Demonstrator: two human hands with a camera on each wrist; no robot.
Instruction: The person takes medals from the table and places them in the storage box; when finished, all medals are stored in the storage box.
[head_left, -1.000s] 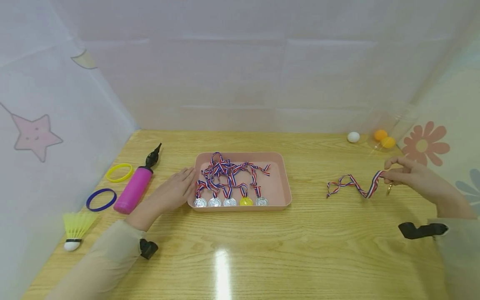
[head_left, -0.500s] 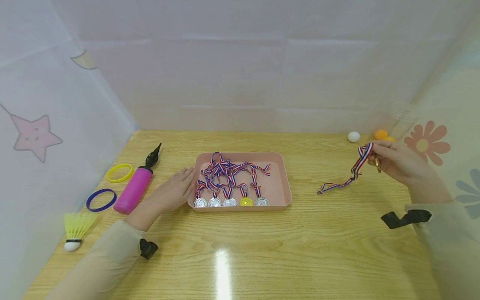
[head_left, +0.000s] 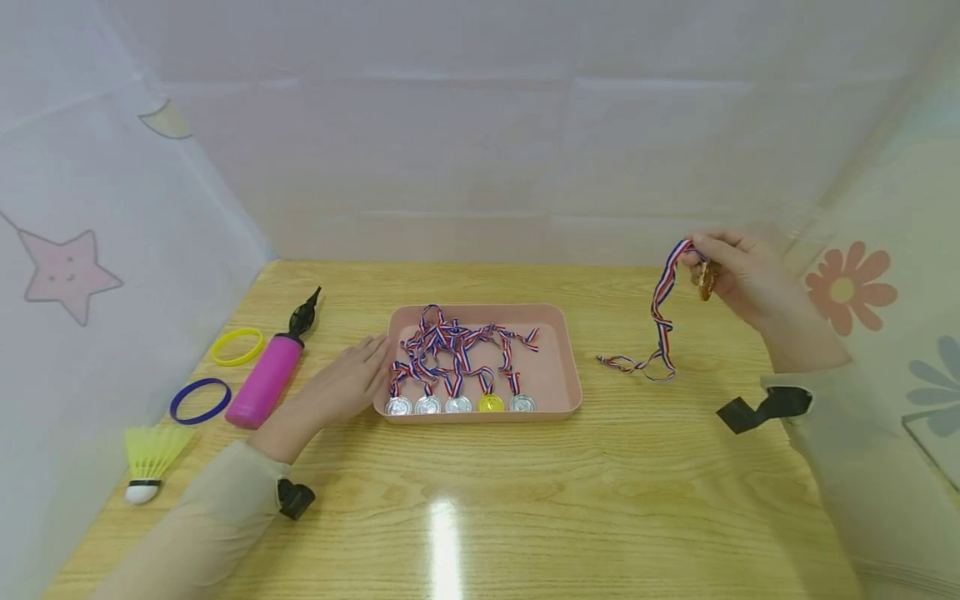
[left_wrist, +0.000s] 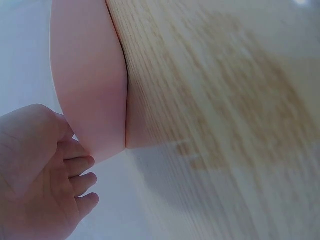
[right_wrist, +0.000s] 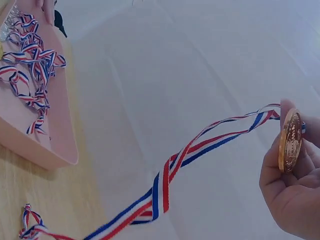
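My right hand (head_left: pixel 750 275) is raised over the right side of the table and pinches a bronze-coloured medal (right_wrist: pixel 291 142) by its striped ribbon. The red, white and blue ribbon (head_left: pixel 663 304) hangs down, its far end lying on the table. My left hand (head_left: pixel 345 387) rests against the left wall of a pink tray (head_left: pixel 551 392), fingers loose and touching its side in the left wrist view. Inside the tray, silver medals (head_left: pixel 457 405) and one gold medal (head_left: pixel 491 403) lie in a row along the near side, their ribbons (head_left: pixel 450 337) tangled behind them.
On the left lie a pink hand pump (head_left: pixel 266 379), a yellow wristband (head_left: pixel 237 347), a blue wristband (head_left: pixel 201 401) and a yellow shuttlecock (head_left: pixel 152 458). A clear container (head_left: pixel 802 225) at the back right is mostly hidden behind my right hand. Fabric walls border the table.
My right hand has moved left and upward with the medal, drawing the ribbon up and toward the tray. It now hides the balls at the back right. My left hand has stayed put.
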